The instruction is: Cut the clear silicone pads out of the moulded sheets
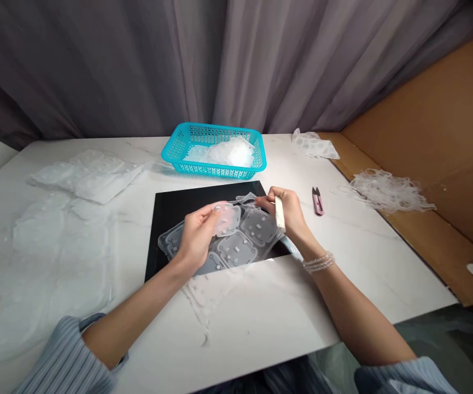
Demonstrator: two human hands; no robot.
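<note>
Translucent moulded sheet (236, 243) is laid on black mat (170, 230) for contrast, pinched by left hand (197, 235), white stick (280, 213) gripped in right hand (287, 210).

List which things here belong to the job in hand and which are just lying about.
In use: left hand holding a translucent moulded plastic piece; right hand gripping a cream flat stick; clear moulded plastic sheet on a black rectangular mat.

Lying about: teal plastic mesh basket; pink metal snips; loose clear plastic trimmings.
</note>
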